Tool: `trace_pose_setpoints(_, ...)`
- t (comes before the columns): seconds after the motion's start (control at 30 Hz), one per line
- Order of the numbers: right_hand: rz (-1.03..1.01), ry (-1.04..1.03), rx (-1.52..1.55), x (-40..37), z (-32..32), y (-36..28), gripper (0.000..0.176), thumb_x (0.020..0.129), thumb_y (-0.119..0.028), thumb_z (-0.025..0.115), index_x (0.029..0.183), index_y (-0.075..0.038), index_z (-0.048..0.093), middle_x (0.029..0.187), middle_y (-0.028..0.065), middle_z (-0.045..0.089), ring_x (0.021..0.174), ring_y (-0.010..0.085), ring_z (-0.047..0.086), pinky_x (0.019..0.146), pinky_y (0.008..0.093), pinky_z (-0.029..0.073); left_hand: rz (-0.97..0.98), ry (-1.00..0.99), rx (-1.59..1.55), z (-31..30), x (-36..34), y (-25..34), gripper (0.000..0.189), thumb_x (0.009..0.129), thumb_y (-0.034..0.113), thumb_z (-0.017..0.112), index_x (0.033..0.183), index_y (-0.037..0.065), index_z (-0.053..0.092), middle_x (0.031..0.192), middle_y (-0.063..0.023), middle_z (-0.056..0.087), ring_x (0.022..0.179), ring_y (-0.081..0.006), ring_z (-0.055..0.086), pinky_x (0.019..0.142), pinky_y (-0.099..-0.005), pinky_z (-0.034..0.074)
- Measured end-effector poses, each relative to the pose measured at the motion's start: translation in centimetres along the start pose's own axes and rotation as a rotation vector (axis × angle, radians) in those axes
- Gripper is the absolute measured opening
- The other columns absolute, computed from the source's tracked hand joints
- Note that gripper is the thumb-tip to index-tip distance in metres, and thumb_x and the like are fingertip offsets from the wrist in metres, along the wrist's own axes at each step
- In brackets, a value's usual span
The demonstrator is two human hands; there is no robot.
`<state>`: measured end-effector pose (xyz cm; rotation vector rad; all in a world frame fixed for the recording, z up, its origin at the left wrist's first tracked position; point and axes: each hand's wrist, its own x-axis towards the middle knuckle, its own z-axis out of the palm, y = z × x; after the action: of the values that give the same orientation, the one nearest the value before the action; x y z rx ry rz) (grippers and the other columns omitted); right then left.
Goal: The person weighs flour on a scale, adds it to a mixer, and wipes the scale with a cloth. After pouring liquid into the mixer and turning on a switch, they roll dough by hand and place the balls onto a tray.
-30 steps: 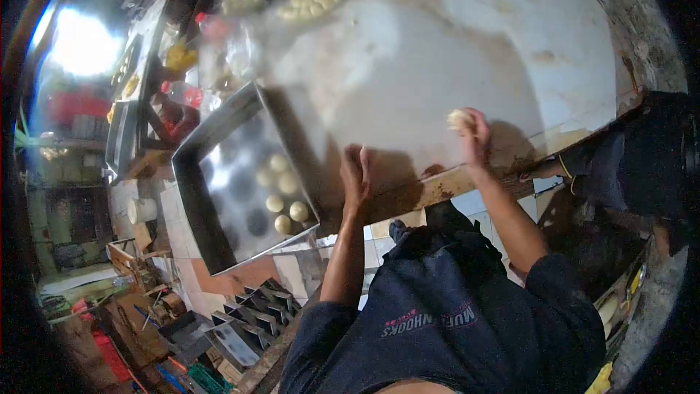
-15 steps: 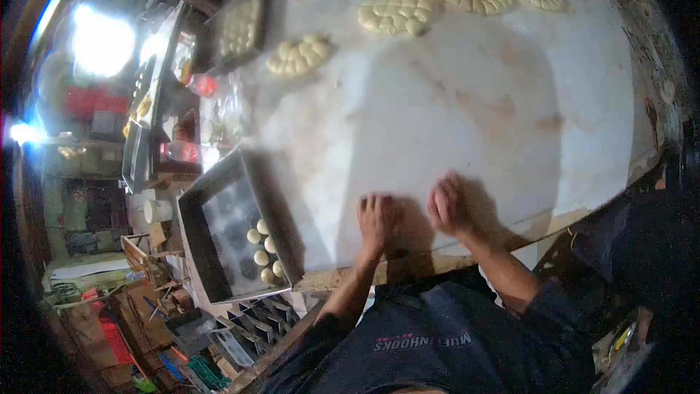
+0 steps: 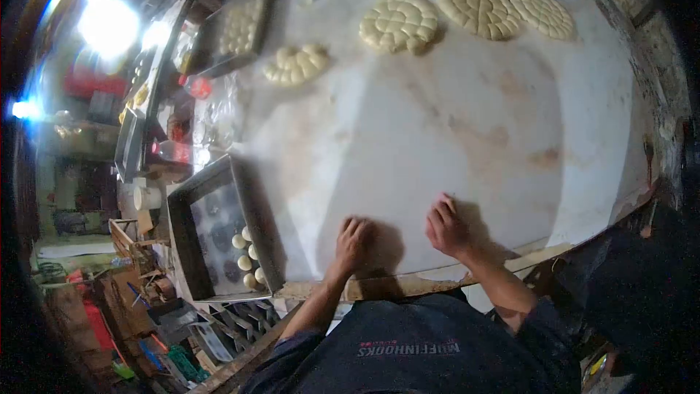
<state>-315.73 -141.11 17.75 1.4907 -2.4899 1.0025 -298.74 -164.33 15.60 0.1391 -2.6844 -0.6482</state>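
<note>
From my remote seat, I see the table (image 3: 394,138) spread beneath and beyond the left hand (image 3: 355,244) and right hand (image 3: 447,226). A deep metal tray (image 3: 186,241) sits to the left hand's left. Three dough rounds (image 3: 477,9) lie well beyond the hands. Both hands curl palm-down, apart; I can't tell whether they cover anything. Small dough balls (image 3: 244,263) cluster in the tray, on the side nearer the left hand.

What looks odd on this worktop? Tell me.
Brownish stains mar the pale worktop. The left dough cluster also looks odd: its outline is ragged and incomplete, unlike the three rounder cut dough discs.
</note>
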Motion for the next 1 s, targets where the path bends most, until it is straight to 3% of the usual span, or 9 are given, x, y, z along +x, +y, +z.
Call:
trace_pose_setpoints(0.13,0.153,0.075,-0.225,1.6,-3.4,4.6,0.013,0.074,-0.007,0.055,0.086,-0.001,0.053,0.086,0.0167,0.052,0.089,0.0372,0.052,0.084,0.0486,0.041,-0.040,-0.154,0.221,-5.7,-0.2,-4.8,0.026,0.069,0.009,0.066,0.094,0.008,0.060,0.089,-0.0111,0.057,0.088,-0.0320,0.054,0.085,-0.0412,0.043)
trace_pose_setpoints(0.2,0.242,0.087,-0.274,5.5,-2.9,4.2,0.013,0.076,-0.007,0.055,0.086,0.000,0.052,0.086,0.0166,0.052,0.087,0.0356,0.052,0.081,0.0482,0.041,-0.278,0.145,0.016,-2.1,1.8,-8.7,0.022,0.071,0.009,0.064,0.093,0.009,0.061,0.089,-0.0106,0.058,0.088,-0.0309,0.053,0.083,-0.0407,0.043)
trace_pose_setpoints(0.37,0.498,0.360,0.060,6.6,3.7,-0.5,0.011,0.085,-0.012,0.051,0.086,0.000,0.050,0.092,0.0158,0.051,0.087,0.0320,0.049,0.076,0.0452,0.040,-0.353,0.049,-0.470,-1.2,6.3,-2.1,0.022,0.081,0.008,0.052,0.100,0.005,0.061,0.100,-0.0126,0.058,0.096,-0.0291,0.051,0.084,-0.0368,0.042)
trace_pose_setpoints(0.47,0.199,0.086,-0.176,3.1,1.9,-4.5,0.016,0.090,-0.016,0.047,0.089,-0.002,0.052,0.096,0.0166,0.052,0.094,0.0359,0.050,0.086,0.0442,0.039,-0.062,0.006,-0.424,-2.4,0.0,0.7,0.028,0.090,0.014,0.042,0.113,0.005,0.055,0.107,-0.0165,0.056,0.107,-0.0331,0.050,0.093,-0.0392,0.041)
trace_pose_setpoints(0.6,0.702,-0.174,-0.066,1.8,-2.4,-3.7,0.026,0.088,-0.026,0.054,0.090,-0.001,0.060,0.088,0.0160,0.061,0.078,0.0337,0.060,0.074,0.0394,0.047,-0.445,-0.305,-0.461,-12.9,-5.3,-1.3,0.031,0.093,0.012,0.038,0.120,0.005,0.051,0.111,-0.0173,0.055,0.108,-0.0323,0.051,0.095,-0.0393,0.041)
trace_pose_setpoints(0.67,0.893,-0.414,-0.171,3.4,-2.4,-3.4,0.025,0.090,-0.022,0.053,0.094,0.001,0.059,0.094,0.0152,0.063,0.079,0.0294,0.062,0.071,0.0375,0.050,-0.239,0.065,-0.376,-17.6,-6.4,-6.1,0.033,0.090,0.008,0.041,0.122,0.006,0.051,0.111,-0.0167,0.056,0.102,-0.0318,0.055,0.086,-0.0387,0.045)
trace_pose_setpoints(0.73,0.960,-0.281,0.341,6.8,1.1,-9.2,0.024,0.091,-0.018,0.051,0.099,0.003,0.058,0.096,0.0142,0.063,0.079,0.0234,0.062,0.071,0.0339,0.054,-0.280,0.198,-0.206,-22.2,-6.3,-11.5,0.040,0.076,-0.001,0.055,0.116,0.002,0.052,0.111,-0.0189,0.056,0.103,-0.0343,0.054,0.088,-0.0391,0.044)
trace_pose_setpoints(0.93,-0.237,-0.144,0.360,21.4,12.3,-30.7,0.031,0.078,-0.018,0.066,0.102,0.000,0.059,0.100,0.0162,0.058,0.091,0.0297,0.062,0.077,0.0386,0.053,-0.487,0.026,-0.034,-24.3,-6.6,-23.2,0.044,0.067,-0.001,0.063,0.110,0.001,0.055,0.108,-0.0206,0.056,0.099,-0.0402,0.054,0.086,-0.0416,0.046)
trace_pose_setpoints(1.0,-0.265,-0.202,0.389,23.8,17.2,-32.2,0.030,0.076,-0.016,0.066,0.099,0.000,0.058,0.101,0.0158,0.058,0.097,0.0329,0.059,0.086,0.0419,0.049,-0.462,0.009,-0.008,-24.5,-6.6,-23.1,0.044,0.065,0.002,0.065,0.108,0.001,0.056,0.108,-0.0200,0.057,0.101,-0.0393,0.053,0.086,-0.0425,0.046)
